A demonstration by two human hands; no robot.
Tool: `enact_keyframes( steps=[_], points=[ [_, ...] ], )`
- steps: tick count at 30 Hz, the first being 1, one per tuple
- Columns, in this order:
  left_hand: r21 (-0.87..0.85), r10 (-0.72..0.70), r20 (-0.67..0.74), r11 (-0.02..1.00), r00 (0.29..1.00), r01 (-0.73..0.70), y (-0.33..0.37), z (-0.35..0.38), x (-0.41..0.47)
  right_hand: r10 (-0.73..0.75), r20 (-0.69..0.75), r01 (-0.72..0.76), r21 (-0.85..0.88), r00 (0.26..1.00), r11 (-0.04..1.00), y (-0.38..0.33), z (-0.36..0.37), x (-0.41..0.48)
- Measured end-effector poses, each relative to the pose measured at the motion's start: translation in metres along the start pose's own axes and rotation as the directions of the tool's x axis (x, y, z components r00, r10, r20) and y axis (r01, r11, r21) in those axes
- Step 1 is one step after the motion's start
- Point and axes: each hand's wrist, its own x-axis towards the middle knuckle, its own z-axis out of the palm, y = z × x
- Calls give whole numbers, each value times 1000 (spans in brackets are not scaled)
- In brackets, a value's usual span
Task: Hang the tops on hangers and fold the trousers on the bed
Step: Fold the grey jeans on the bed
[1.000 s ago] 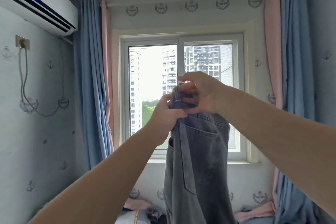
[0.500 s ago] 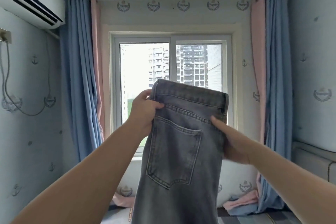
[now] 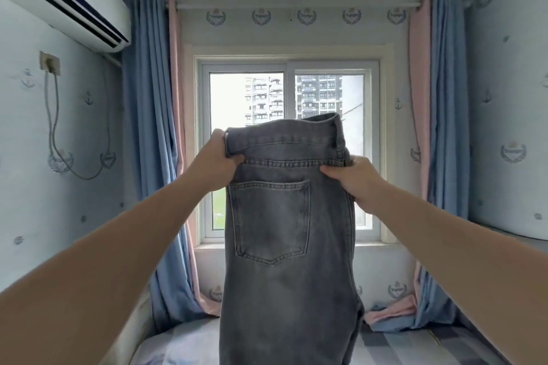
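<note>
I see the grey trousers (image 3: 284,246) held up in the centre of the frame, waistband at the top, one back pocket facing me, the legs hanging straight down past the lower edge. The left hand (image 3: 219,160), centre left, grips the waistband's left end with its fingers curled round the denim. The right hand (image 3: 353,178), centre right, pinches the right edge just under the waistband, thumb on the near side. Both forearms reach in from the lower corners.

Along the bottom of the frame lies the bed (image 3: 184,347), covered in a sheet striped pale blue, white and grey. The trousers hang in front of it; I cannot tell whether they touch it.

Behind the trousers is a two-pane sliding window (image 3: 246,98) with tower blocks outside and a pale sill (image 3: 373,244). Blue and pink curtains (image 3: 148,157) hang on both sides from a rod, their ends bunched on the bed. An air conditioner (image 3: 59,0) fills the upper left, and below it a wall socket (image 3: 50,61) feeds a grey cable (image 3: 55,127) looping down the wall. The wallpaper is pale blue with anchors and crests.
</note>
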Motion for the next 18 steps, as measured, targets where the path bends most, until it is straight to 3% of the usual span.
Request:
enact_keyframes(
  steps=[5,12,18],
  points=[
    [-37,50,-19,998,999,-51,44,-40,-42,-58,-45,58,-4,997,998,-45,-17,-63],
    [-435,-145,-2,891,989,130,100,-73,-139,-110,-65,112,32,992,993,-86,-46,-180],
    [-511,-189,91,834,978,209,134,-93,-204,-62,-99,64,14,993,998,-100,-59,-246]
  ],
)
